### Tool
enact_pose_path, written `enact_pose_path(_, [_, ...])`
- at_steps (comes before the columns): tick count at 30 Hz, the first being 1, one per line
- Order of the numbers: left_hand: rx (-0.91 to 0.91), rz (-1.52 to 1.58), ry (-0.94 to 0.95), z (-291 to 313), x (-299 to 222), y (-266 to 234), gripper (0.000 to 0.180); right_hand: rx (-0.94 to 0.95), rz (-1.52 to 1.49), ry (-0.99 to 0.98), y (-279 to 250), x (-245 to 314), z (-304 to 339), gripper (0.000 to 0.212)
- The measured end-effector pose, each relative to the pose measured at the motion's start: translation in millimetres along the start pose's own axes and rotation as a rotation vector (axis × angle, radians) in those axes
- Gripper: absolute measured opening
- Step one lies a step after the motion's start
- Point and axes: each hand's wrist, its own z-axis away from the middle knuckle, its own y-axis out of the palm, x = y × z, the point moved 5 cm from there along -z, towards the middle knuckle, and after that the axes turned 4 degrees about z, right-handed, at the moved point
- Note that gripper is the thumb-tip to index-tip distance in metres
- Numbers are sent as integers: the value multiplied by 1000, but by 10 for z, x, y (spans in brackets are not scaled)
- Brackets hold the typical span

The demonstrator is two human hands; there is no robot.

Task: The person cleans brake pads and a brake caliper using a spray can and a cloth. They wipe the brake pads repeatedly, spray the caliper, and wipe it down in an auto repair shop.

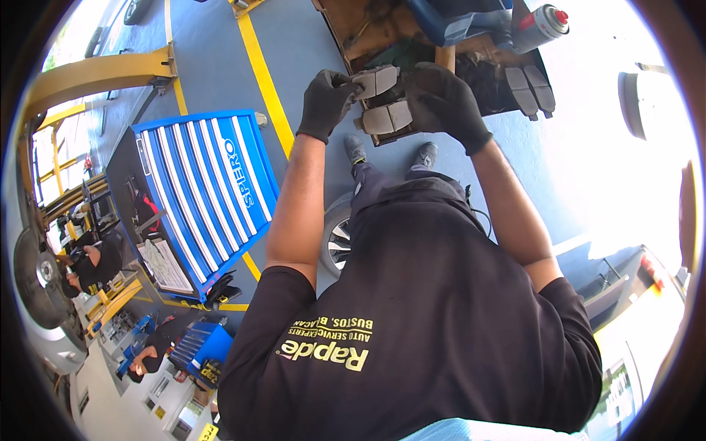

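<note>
This is a car repair workshop. A blue tool chest with drawers [202, 195] stands on a grey painted floor [220, 66] marked with yellow lines [266, 84], beside a yellow lift arm [95, 73]. Worn brake pads [531, 90] and a spray can [543, 26] lie near a car wheel [337, 237].

Looking down over a person in a dark shirt with yellow lettering; both arms reach forward in black gloves; the left hand [326, 103] pinches one grey brake pad [376, 80] by its edge; the right hand [445, 103] grips a second brake pad [388, 117] just below the first; two more pads [529, 90] lie on cardboard [368, 33] beside a spray can [543, 26]; a blue tool cabinet [209, 191] stands to the left on the grey floor [213, 73] with yellow lines; other people work at far left.
</note>
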Motion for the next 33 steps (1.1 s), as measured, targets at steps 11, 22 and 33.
enact_pose_path(11, [89,28,252,-132,-270,153,33,-302,273,33,239,99,-251,54])
enact_pose_path(22, [202,636,43,-79,-631,192,32,-520,544,-151,237,980,-336,58])
enact_pose_path(33, [86,658,107,-6,-838,80,36,-466,612,-145,280,1133,-486,77])
